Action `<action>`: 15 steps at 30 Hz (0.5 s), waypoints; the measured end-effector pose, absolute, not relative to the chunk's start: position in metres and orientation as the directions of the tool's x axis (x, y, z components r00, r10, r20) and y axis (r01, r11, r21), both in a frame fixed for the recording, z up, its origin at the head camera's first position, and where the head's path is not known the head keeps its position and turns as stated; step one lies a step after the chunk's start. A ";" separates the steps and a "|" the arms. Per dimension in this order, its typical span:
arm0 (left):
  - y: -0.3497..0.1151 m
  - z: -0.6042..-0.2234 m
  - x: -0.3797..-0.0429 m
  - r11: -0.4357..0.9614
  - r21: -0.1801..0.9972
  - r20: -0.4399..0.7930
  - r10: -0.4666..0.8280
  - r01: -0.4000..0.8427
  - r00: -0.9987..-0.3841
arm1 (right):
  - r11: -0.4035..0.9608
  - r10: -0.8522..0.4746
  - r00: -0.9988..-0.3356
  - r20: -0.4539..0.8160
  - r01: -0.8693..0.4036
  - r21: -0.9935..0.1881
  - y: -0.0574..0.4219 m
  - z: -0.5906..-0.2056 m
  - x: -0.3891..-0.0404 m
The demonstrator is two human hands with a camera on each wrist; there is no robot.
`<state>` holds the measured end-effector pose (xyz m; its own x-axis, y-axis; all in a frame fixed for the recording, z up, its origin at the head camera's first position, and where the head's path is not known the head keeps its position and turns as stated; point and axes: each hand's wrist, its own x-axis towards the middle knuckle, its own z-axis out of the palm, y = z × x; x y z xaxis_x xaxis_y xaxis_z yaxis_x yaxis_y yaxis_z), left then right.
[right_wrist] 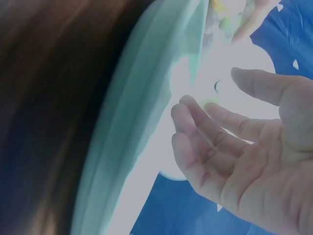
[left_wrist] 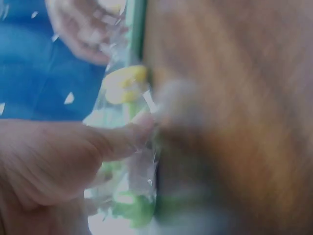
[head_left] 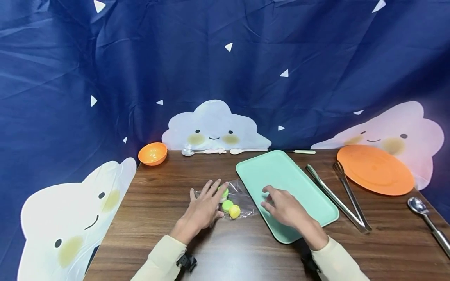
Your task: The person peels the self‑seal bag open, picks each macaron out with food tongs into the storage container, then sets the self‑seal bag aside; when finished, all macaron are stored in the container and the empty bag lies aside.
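Note:
A clear plastic bag lies on the table, with green macarons and a yellow macaron inside. My left hand rests over the bag's left side, fingers spread and fairly straight, hiding part of it. In the left wrist view the thumb lies against the plastic, between the yellow macaron and a green one. Above the mint-green tray, my right hand hovers with loosely bent fingers. The right wrist view shows nothing in that palm.
Right of the tray lie metal tongs, an orange plate and a metal spoon. An orange bowl stands at the back left corner. Small spoons and a pale-handled utensil line the back edge, before a blue curtain.

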<state>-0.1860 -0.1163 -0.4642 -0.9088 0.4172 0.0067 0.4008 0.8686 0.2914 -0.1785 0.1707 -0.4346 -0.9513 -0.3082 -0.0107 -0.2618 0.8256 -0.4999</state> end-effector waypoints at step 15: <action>-0.139 -0.454 -0.191 0.866 0.365 0.159 0.302 0.341 -0.940 | 0.935 -0.062 -0.997 -0.043 -0.043 -0.353 0.303 -0.407 -0.179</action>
<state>-0.1911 -0.1393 -0.4542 -0.9398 0.3024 0.1595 0.3407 0.8664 0.3651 -0.1795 0.3028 -0.4075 -0.9972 -0.0620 -0.0427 -0.0430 0.9346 -0.3530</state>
